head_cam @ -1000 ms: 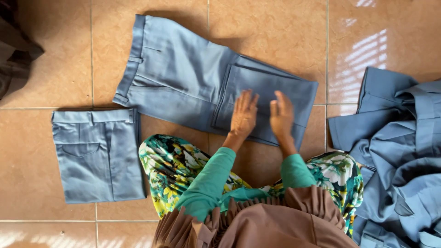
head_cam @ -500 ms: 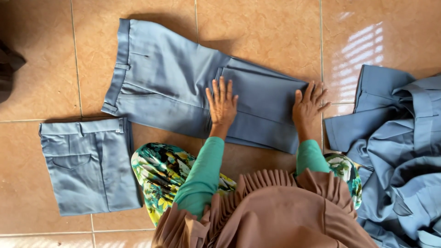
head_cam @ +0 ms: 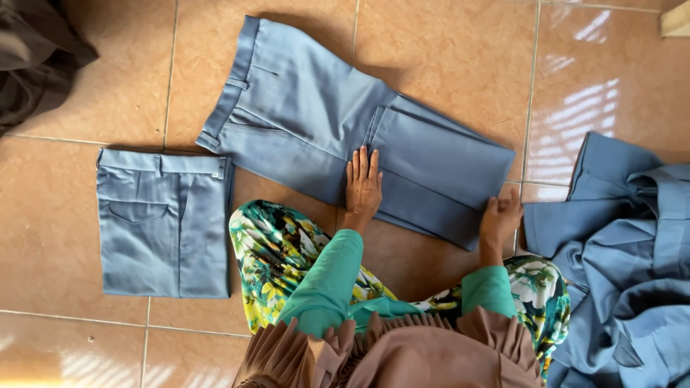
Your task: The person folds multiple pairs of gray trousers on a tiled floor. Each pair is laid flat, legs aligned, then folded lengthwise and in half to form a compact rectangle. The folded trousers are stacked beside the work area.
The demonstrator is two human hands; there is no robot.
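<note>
Grey-blue trousers (head_cam: 302, 122) lie on the tiled floor, their legs folded back over themselves toward the waistband. My left hand (head_cam: 364, 183) presses flat, fingers together, on the middle of the folded legs. My right hand (head_cam: 501, 219) grips the folded right end of the trousers at its near corner, fingers curled around the edge. My green sleeves and floral-patterned knees (head_cam: 277, 251) are just below.
A folded pair of grey-blue trousers (head_cam: 164, 223) lies at the left. A heap of unfolded grey-blue garments (head_cam: 625, 251) sits at the right. Dark cloth (head_cam: 36, 57) is in the top left corner. Brown tiles (head_cam: 445, 50) surround everything.
My right hand slid right along the folded legs to the far end and curled around the edge. My left hand stayed near the middle, pressing flat.
</note>
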